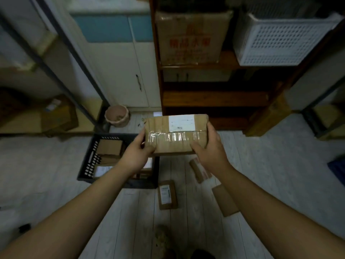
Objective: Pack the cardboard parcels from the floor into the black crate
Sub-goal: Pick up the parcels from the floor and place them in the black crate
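I hold a taped cardboard parcel (pixel 175 133) with a white label up in the air, above the floor and just right of the black crate (pixel 89 157). My left hand (pixel 139 152) grips its left end and my right hand (pixel 210 148) grips its right end. The crate sits on the floor at centre left and holds several cardboard parcels (pixel 110 146). Three more parcels lie on the floor: a labelled one (pixel 167 194) near the crate's corner, a taped one (pixel 199 170) under my right wrist, and a plain one (pixel 224 200) beside my right forearm.
A brown wooden shelf (pixel 214 98) with a big carton (pixel 192 36) and a white basket (pixel 283 40) stands ahead. A pink pot (pixel 117 115) sits by the white cabinet (pixel 119 71). Metal racks with boxes flank both sides. Something blue (pixel 337 170) lies at the right edge.
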A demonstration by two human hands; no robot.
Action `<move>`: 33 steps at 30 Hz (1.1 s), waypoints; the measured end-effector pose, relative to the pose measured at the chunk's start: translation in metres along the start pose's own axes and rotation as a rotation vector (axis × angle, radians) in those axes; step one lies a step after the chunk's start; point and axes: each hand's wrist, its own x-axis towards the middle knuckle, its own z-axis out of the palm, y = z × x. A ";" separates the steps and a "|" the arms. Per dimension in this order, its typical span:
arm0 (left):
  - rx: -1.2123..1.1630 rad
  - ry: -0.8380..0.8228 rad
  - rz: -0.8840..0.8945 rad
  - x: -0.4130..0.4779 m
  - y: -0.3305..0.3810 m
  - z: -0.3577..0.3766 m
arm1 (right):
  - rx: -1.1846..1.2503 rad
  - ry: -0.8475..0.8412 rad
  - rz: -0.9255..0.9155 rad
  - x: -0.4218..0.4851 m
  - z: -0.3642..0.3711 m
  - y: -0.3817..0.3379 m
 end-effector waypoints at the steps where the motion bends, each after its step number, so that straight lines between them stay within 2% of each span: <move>1: -0.006 0.028 0.006 -0.011 0.009 -0.009 | 0.002 -0.015 -0.024 -0.007 0.000 -0.012; 6: 0.018 0.192 0.024 -0.064 0.040 -0.051 | 0.012 -0.153 -0.132 -0.041 0.007 -0.064; 10: 0.057 0.226 0.037 -0.086 0.042 -0.095 | -0.047 -0.169 -0.171 -0.060 0.023 -0.099; 18: 0.053 0.214 0.036 -0.084 0.018 -0.185 | -0.177 -0.145 -0.172 -0.068 0.114 -0.153; 24: 0.129 0.150 0.004 -0.067 0.001 -0.266 | -0.155 -0.106 -0.149 -0.062 0.188 -0.192; 33: 0.259 0.061 -0.053 -0.002 -0.023 -0.281 | -0.160 -0.112 -0.046 -0.019 0.223 -0.176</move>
